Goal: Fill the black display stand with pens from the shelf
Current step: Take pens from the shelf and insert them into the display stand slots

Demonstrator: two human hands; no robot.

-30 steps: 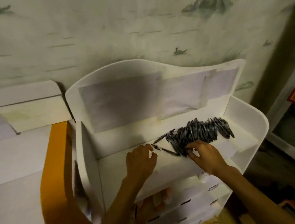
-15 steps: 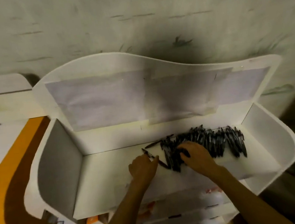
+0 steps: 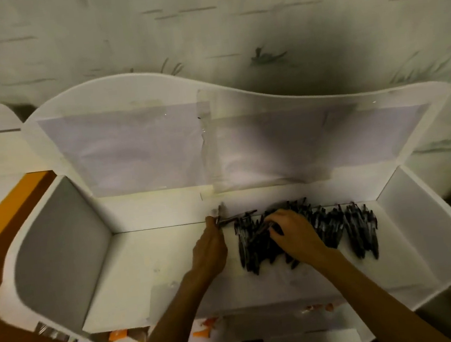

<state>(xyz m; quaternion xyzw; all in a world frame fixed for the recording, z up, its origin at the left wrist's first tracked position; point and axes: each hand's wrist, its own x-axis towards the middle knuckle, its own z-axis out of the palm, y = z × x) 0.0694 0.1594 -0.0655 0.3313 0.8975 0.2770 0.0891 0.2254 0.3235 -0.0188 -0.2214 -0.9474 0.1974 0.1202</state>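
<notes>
Pens [image 3: 335,228] under right hand [image 3: 296,236] fingertips

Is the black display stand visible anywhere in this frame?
No, only the white shelf with its pile of black pens shows, with both hands at the pile.

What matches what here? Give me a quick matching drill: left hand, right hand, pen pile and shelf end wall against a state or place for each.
Column one:
1. left hand
2. right hand
3. pile of black pens
4. grey end wall of the white shelf

Column two:
A. lies on the shelf floor, right of centre
B. stands at the far left, with nothing against it
C. pinches a few pens beside the pile
D. rests on top of the pile, fingers curled into the pens

Pairs: 1-C, 2-D, 3-A, 4-B
</notes>
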